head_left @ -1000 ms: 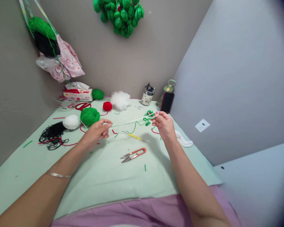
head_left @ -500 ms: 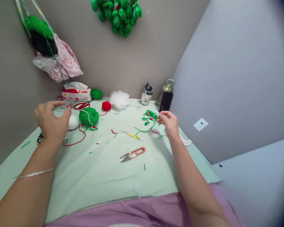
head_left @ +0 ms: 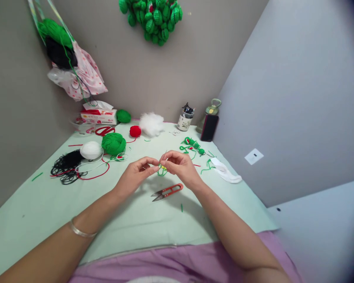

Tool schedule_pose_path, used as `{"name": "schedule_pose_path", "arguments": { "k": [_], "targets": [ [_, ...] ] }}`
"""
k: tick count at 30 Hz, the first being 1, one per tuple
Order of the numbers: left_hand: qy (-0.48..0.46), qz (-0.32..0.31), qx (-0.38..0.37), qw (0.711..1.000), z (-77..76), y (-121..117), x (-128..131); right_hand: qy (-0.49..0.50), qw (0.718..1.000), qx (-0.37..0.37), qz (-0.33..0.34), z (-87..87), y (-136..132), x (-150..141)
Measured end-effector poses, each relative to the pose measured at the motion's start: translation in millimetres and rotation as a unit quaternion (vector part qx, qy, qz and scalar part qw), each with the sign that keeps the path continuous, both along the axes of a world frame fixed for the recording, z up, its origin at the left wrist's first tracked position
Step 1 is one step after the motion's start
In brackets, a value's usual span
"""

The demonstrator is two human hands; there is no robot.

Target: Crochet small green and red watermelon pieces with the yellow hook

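My left hand [head_left: 138,173] and my right hand [head_left: 179,167] meet over the middle of the table, thumbs and forefingers pinched tip to tip. Green yarn [head_left: 161,173] hangs in a small loop below the fingertips. A thin needle-like sliver [head_left: 165,152] sticks up by my right fingers; what it is I cannot make out. Just behind the yarn shows a bit of the yellow handle of a hook [head_left: 164,168], mostly hidden. Thread snips [head_left: 167,192] with orange handles lie below my hands. Small green crocheted pieces [head_left: 194,144] with red bits lie beyond my right hand.
At left sit a white yarn ball [head_left: 91,150], a green yarn ball [head_left: 113,144] and black yarn [head_left: 66,167]. Farther back are a red yarn ball [head_left: 135,131], white stuffing [head_left: 152,124], red scissors [head_left: 105,131], a jar [head_left: 185,120] and a phone [head_left: 209,128]. White fabric [head_left: 225,170] lies right.
My left hand went left to the white yarn ball, left the white yarn there, and returned to the middle. My right hand moved left and nearer to meet it, away from the crocheted pieces.
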State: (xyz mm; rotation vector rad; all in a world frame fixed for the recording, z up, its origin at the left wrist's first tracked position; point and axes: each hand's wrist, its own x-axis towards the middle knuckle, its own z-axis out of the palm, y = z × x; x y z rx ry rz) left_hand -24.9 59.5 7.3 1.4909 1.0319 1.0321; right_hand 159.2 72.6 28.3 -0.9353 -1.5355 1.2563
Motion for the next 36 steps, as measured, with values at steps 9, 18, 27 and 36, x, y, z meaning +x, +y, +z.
{"name": "schedule_pose_path", "arguments": {
  "k": [9, 18, 27, 36],
  "targets": [
    [-0.102, -0.017, -0.087, 0.991, -1.8, 6, -9, 0.183, 0.978, -0.076, -0.056, 5.8, 15, 21],
    [-0.054, -0.151, -0.133, 0.978, 3.1, 5, -9, 0.256, 0.957, -0.097, -0.097, 19.2, 28, 73],
    [0.070, -0.275, -0.133, 0.950, 4.1, 4, -11, 0.165, 0.939, 0.028, -0.299, 1.8, 56, 133],
    [0.091, -0.256, -0.088, 0.958, 0.4, 4, -10, -0.133, 0.928, 0.088, -0.336, -37.5, 81, 116]
  ]
}}
